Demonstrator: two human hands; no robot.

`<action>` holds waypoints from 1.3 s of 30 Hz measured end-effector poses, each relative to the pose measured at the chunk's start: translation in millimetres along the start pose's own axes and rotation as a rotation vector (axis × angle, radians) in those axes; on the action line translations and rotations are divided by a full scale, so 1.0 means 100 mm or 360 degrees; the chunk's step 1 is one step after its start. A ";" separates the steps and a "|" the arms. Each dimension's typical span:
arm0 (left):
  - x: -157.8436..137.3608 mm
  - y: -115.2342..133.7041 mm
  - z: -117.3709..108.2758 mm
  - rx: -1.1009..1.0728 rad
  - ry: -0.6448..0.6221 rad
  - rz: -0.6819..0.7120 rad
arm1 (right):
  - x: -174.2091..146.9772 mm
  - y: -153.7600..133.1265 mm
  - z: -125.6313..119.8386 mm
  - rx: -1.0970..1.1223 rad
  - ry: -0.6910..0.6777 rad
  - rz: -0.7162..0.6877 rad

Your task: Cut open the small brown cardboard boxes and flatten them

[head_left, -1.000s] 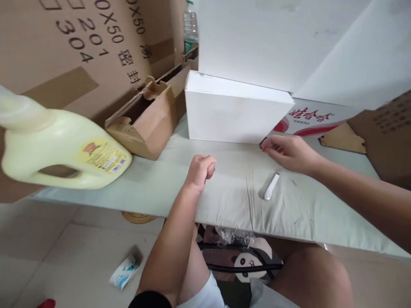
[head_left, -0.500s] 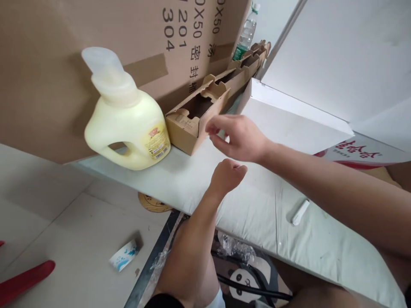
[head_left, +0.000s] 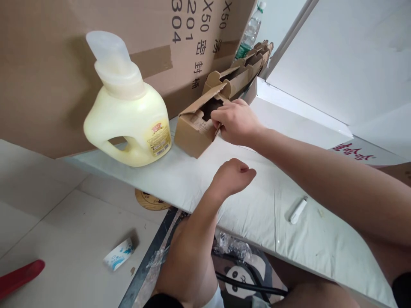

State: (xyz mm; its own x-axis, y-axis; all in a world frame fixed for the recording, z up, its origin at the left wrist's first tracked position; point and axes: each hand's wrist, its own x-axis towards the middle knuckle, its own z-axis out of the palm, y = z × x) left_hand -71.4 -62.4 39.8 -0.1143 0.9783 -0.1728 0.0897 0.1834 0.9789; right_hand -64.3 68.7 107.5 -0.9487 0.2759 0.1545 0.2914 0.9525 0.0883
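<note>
My right hand (head_left: 236,122) grips the near right side of a small open cardboard box (head_left: 194,136), its fingers curled over the top edge. The box's flaps stand partly up and its inside is dark. Below and apart from it, my left hand (head_left: 233,176) is curled into a fist above the pale cloth-covered table (head_left: 253,205). Whatever its fingers may hold is hidden. Left of the box stands a large pale yellow jug (head_left: 128,124) with a clear cap and a handle. A small white cutter-like tool (head_left: 298,211) lies on the cloth to the right.
A big carton (head_left: 48,77) stands behind the jug. More narrow open cardboard boxes (head_left: 239,81) and a plastic bottle (head_left: 251,32) are at the back. A white box (head_left: 295,119) stands at right. A paper cup (head_left: 118,254) lies on the floor.
My right hand has come down onto the small box's edge and taken hold of it. The box has turned slightly. My left hand stays curled, and the view has shifted a little.
</note>
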 end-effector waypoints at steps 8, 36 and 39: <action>-0.70 0.49 -0.28 -0.0233 -0.0421 0.0588 | -0.96 0.00 -0.11 0.0104 0.0255 -0.0263; 0.42 0.15 0.97 0.0345 0.0122 0.0468 | -3.51 0.13 -0.09 0.1116 0.0898 0.0118; 0.45 0.10 0.99 0.0298 0.0158 0.0554 | -3.51 0.12 -0.01 0.1249 0.0933 0.0120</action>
State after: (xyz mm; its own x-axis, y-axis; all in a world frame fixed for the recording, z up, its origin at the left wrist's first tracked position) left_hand 22.1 -7.4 31.1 -0.1394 0.9727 0.1857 0.3174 -0.1337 0.9388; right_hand 272.9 -16.6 55.6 -0.6577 0.4340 0.6157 -0.0168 0.8087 -0.5880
